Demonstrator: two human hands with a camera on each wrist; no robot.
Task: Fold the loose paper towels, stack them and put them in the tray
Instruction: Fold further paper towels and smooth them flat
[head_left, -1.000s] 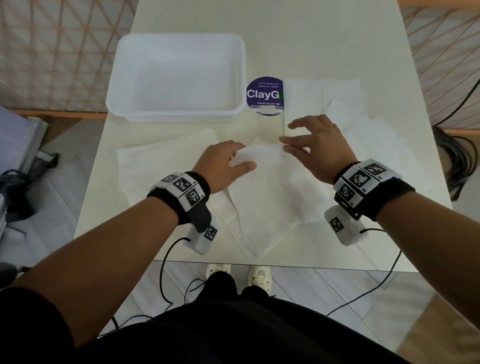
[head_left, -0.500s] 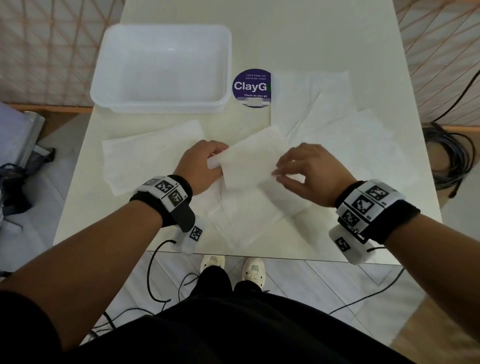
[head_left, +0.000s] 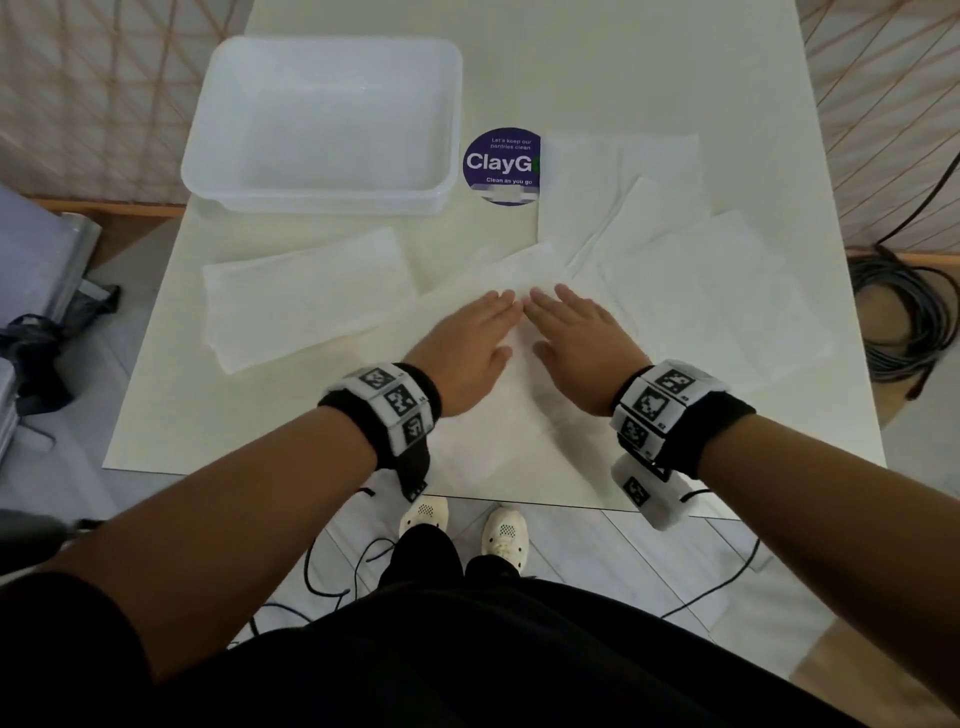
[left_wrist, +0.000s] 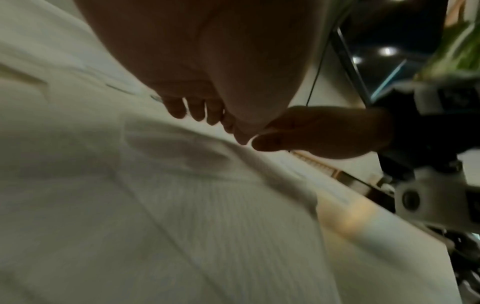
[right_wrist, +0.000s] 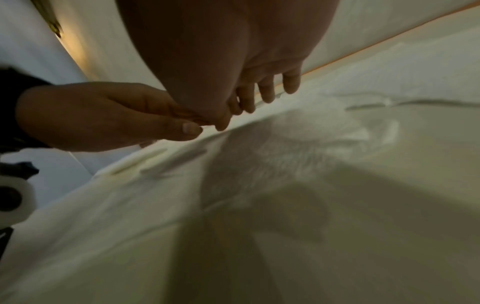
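Note:
A white paper towel (head_left: 511, 421) lies folded on the table in front of me. My left hand (head_left: 470, 340) and right hand (head_left: 569, 332) lie flat on it side by side, fingers straight, fingertips almost touching. The wrist views show the same towel (left_wrist: 207, 216) (right_wrist: 298, 185) under each palm, with the left hand (left_wrist: 207, 82) and the right hand (right_wrist: 233, 72) close above it. A folded towel (head_left: 306, 296) rests to the left. Loose towels (head_left: 691, 291) overlap at the right. The white plastic tray (head_left: 208, 166) stands at the back left with nothing in it.
A round purple ClayGo sticker (head_left: 501, 166) sits between the tray and the loose towels. The table's front edge (head_left: 519, 501) is close under my wrists. Coiled black cables (head_left: 904, 317) lie on the floor to the right.
Both hands brought the lifted half of the towel down toward me, let it go, and now lie flat on the folded towel.

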